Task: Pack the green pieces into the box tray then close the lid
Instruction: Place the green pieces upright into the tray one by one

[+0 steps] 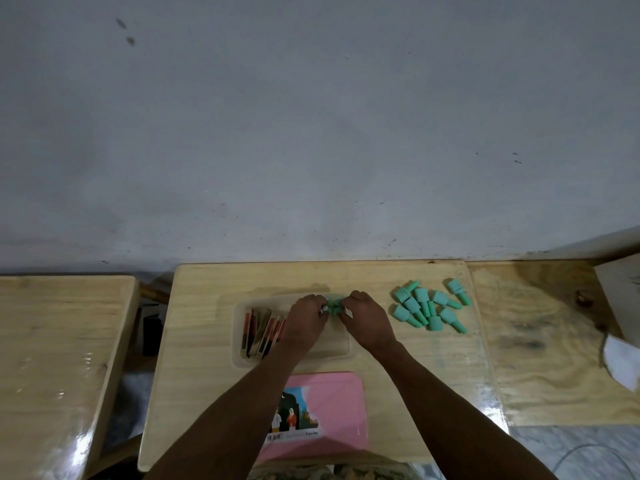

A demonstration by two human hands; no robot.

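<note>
A clear box tray point(346, 353) lies in the middle of the small wooden table. Cards point(261, 332) stand in its left end. My left hand point(306, 323) and my right hand point(367, 320) meet over the tray's far side, both pinching a small cluster of green pieces point(334, 305) between the fingertips. A pile of several green pieces point(427, 306) lies on the table to the right of the tray. The pink lid point(341, 407) with a picture label lies flat near the front edge, partly under my left forearm.
A second wooden table point(52, 358) stands to the left across a gap. Another wooden surface point(540, 341) adjoins on the right, with white paper point(620, 362) at its far right. A grey wall rises behind.
</note>
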